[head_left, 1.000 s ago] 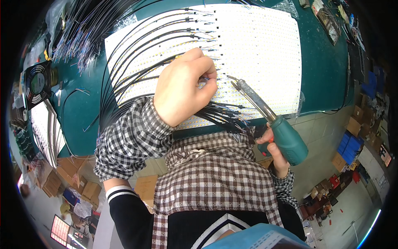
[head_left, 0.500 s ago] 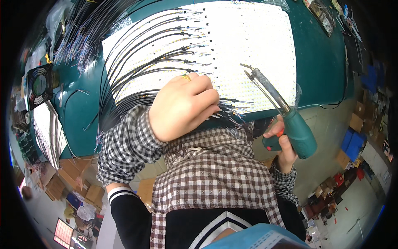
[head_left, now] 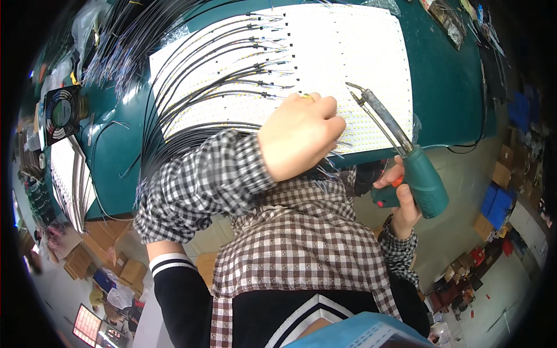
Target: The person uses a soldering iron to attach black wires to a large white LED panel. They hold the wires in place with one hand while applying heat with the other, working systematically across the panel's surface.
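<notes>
My right hand point(head_left: 406, 209) grips a green soldering gun point(head_left: 427, 184), a finger near its red trigger. Its long metal barrel and thin side tube point up and left over the right half of a white sheet of circuit boards point(head_left: 374, 55) dotted with small yellow parts. My left hand point(head_left: 299, 138), a ring on one finger, is closed low over the sheet's middle, back of the hand up. Its fingertips are hidden, so what they pinch cannot be made out. Black cables point(head_left: 200, 72) with bared coloured wire ends fan across the sheet's left half. More cables pass beneath my left forearm.
A green table point(head_left: 447, 110) carries the sheet. On its left stand a black fan point(head_left: 62, 115) and a stack of white boards point(head_left: 69, 180). Further cable bundles point(head_left: 110, 64) lie at the far left. Cardboard boxes point(head_left: 130, 272) sit on the floor behind.
My left hand has moved right across the sheet, still closed. The soldering gun has shifted slightly right in my right hand, its tip a little further up.
</notes>
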Tool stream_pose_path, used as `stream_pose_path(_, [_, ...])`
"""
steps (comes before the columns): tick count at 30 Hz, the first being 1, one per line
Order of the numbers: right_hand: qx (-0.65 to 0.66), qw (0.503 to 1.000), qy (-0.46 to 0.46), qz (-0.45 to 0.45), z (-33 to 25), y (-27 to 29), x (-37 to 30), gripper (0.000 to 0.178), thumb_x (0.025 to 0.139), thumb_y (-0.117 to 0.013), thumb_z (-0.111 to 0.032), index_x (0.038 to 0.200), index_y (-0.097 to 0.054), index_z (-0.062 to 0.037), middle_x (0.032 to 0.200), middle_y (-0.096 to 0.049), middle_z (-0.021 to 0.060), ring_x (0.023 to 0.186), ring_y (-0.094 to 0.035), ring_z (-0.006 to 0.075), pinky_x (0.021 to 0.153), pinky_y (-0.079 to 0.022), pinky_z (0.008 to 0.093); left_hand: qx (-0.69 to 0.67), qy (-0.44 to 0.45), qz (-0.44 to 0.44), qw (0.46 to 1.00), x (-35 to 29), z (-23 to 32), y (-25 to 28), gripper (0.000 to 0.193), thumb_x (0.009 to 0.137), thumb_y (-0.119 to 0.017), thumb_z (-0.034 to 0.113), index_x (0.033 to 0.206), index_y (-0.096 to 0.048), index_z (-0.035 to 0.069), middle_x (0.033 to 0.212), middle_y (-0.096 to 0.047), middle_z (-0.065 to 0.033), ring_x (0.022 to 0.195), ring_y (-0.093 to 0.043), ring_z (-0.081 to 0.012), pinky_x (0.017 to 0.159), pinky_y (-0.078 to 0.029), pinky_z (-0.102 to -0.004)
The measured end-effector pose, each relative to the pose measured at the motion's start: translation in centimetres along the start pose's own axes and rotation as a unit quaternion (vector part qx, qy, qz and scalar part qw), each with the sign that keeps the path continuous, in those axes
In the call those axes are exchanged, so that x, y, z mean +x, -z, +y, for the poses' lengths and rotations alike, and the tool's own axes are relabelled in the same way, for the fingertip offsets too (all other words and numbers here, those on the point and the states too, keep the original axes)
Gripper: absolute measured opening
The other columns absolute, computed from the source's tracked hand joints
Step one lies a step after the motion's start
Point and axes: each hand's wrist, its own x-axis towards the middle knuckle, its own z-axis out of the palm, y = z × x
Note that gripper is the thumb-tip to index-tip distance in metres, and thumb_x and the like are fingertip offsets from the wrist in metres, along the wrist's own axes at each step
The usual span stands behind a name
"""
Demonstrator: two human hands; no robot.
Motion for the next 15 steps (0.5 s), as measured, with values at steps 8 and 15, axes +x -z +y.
stream_pose_path(8, [0.025, 0.999, -0.017, 0.028, 0.0, 0.7, -0.6, 0.059, 0.098, -0.062, -0.032, 0.134, -0.051, 0.0129, 0.096, -0.061, 0.0111, 0.081, -0.065, 0.0216, 0.071, -0.059, 0.0362, -0.016, 0.126, 0.128, 0.984, -3.2, 2.1, 4.5, 0.015, 0.083, -0.067, -0.007, 0.093, -0.06, 0.001, 0.086, -0.061, -0.012, 0.073, -0.064, -0.0295, 0.063, -0.052, -0.0339])
stream_pose_path(15, [0.035, 0.999, -0.021, -0.013, -0.1, 0.3, -0.4, 0.059, 0.097, -0.062, -0.031, 0.135, -0.051, 0.013, 0.097, -0.061, 0.0116, 0.081, -0.065, 0.0219, 0.073, -0.059, 0.0367, 0.0, 0.209, 0.1, 0.973, -3.8, 0.2, 2.5, 0.007, 0.084, -0.069, 0.003, 0.089, -0.064, 0.004, 0.086, -0.063, -0.009, 0.074, -0.066, -0.0249, 0.065, -0.053, -0.0337])
